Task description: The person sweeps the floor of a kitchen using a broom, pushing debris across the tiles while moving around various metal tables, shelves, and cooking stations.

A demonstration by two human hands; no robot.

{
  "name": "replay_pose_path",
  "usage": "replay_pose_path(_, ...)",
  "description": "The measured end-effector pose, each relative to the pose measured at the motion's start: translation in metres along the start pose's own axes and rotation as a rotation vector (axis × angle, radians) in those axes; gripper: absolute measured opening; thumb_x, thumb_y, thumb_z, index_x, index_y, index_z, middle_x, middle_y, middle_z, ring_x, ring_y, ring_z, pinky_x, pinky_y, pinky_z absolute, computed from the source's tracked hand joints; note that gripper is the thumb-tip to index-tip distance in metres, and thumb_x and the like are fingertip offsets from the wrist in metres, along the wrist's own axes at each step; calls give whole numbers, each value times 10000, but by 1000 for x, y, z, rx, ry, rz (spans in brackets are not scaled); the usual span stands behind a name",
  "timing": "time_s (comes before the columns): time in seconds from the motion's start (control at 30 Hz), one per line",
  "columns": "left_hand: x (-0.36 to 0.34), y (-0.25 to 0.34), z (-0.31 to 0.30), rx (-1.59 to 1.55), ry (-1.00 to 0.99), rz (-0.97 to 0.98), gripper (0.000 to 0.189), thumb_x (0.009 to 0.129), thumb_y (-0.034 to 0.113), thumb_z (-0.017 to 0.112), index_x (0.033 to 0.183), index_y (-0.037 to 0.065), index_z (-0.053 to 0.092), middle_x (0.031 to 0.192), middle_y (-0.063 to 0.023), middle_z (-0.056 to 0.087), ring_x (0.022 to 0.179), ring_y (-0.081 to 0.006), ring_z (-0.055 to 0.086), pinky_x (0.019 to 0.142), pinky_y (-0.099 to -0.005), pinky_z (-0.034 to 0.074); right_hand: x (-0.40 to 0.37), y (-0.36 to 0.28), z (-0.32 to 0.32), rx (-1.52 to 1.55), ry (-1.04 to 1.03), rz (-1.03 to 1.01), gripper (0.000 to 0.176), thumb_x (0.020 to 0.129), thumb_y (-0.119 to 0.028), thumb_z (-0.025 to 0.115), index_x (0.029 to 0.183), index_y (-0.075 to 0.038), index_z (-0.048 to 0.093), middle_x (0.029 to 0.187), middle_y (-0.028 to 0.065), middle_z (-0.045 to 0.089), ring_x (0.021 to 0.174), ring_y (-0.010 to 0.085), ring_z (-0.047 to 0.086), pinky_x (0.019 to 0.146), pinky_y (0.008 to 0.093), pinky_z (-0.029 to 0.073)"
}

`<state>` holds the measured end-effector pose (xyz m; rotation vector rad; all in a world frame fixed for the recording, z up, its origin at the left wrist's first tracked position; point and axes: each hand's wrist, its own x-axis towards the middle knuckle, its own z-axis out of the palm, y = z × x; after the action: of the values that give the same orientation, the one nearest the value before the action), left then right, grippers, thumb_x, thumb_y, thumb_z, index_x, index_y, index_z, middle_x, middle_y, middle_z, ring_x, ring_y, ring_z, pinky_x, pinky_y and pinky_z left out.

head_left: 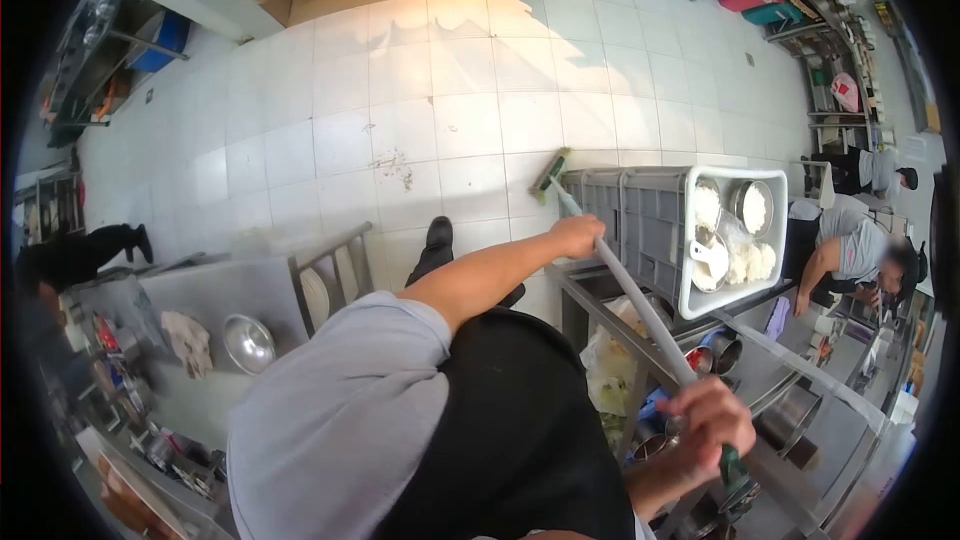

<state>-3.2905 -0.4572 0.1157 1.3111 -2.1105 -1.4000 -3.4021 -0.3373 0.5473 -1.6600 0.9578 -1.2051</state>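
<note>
A broom (640, 302) with a pale grey handle slants down to the tiled floor. Its narrow green-edged head (550, 172) rests on the tiles beside a grey crate. My left hand (578, 237) is closed around the lower part of the handle, with the arm stretched across my body. Near the handle's dark green top end, my right hand (712, 425) is wrapped around it, slightly blurred. Small dark debris (395, 168) lies scattered on the floor to the left of the broom head.
Beside the broom, a grey crate (640, 210) stands under a white tray (735, 308) holding bowls of white food. A metal rack (620, 335) with pots is close on my right. A steel counter (200, 285) is at left. Co-workers (850, 245) stand at right, another person (85, 255) at left.
</note>
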Motion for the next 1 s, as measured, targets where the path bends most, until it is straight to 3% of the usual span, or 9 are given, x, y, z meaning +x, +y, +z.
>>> replay_pose_path(0.07,14,-31,-28,54,-65,-39,248,879,235,764,1103,151,695,1221,-119,660,1177,-362,667,926,-510,584,14,31,21,41,180,67,619,961,-535,761,729,-51,454,624,73,503,638,278,600,502,431,620)
replay_pose_path(0.23,-39,-143,-86,63,12,-194,227,949,260,724,1110,110,669,1270,-134,635,1199,-368,650,959,-503,566,48,80,65,254,153,126,586,1000,-471,752,726,-43,461,645,82,514,678,278,599,533,455,645)
replay_pose_path(0.3,-71,-163,-110,97,83,-253,157,966,224,663,1071,107,651,1238,-141,631,1164,-372,648,952,-499,557,55,86,83,303,98,144,573,1008,-453,752,721,-42,473,652,82,519,688,280,600,561,465,654)
replay_pose_path(0.33,-86,-172,-117,85,149,-265,122,971,209,669,1017,102,632,1138,-140,628,1072,-377,640,903,-496,528,57,89,90,316,65,151,567,1011,-445,752,718,-43,480,655,84,521,693,281,601,576,471,657)
replay_pose_path(0.43,-118,-164,-140,48,173,-324,165,999,259,676,1012,102,628,1139,-139,625,1039,-383,641,882,-496,526,54,79,92,323,-5,133,559,999,-457,766,710,-46,520,661,84,562,666,298,620,634,478,662)
replay_pose_path(0.53,-142,-112,-151,63,174,-223,245,1020,337,681,994,98,634,1099,-141,640,1005,-394,649,857,-499,527,40,35,71,296,-87,39,579,994,-482,767,670,-59,539,648,70,601,649,326,679,622,454,636)
replay_pose_path(0.73,-169,-38,-73,160,40,-78,363,1012,428,689,947,70,685,1045,-169,683,990,-416,666,858,-517,532,-58,-44,17,292,-280,-115,580,999,-522,746,683,-59,597,629,92,625,711,349,741,596,424,651)
replay_pose_path(0.87,-194,45,24,237,-264,127,337,980,397,711,1046,66,709,1155,-182,701,1055,-417,688,890,-526,553,-176,-93,17,114,116,22,615,978,-517,770,635,-46,572,599,73,592,615,318,686,593,413,609)
replay_pose_path(1.0,-235,96,152,58,-538,519,379,945,351,761,1191,71,698,1144,-177,722,1035,-409,701,908,-498,565,-335,-153,-4,58,428,68,610,1027,-488,712,655,-28,560,603,67,563,562,265,601,599,413,590)
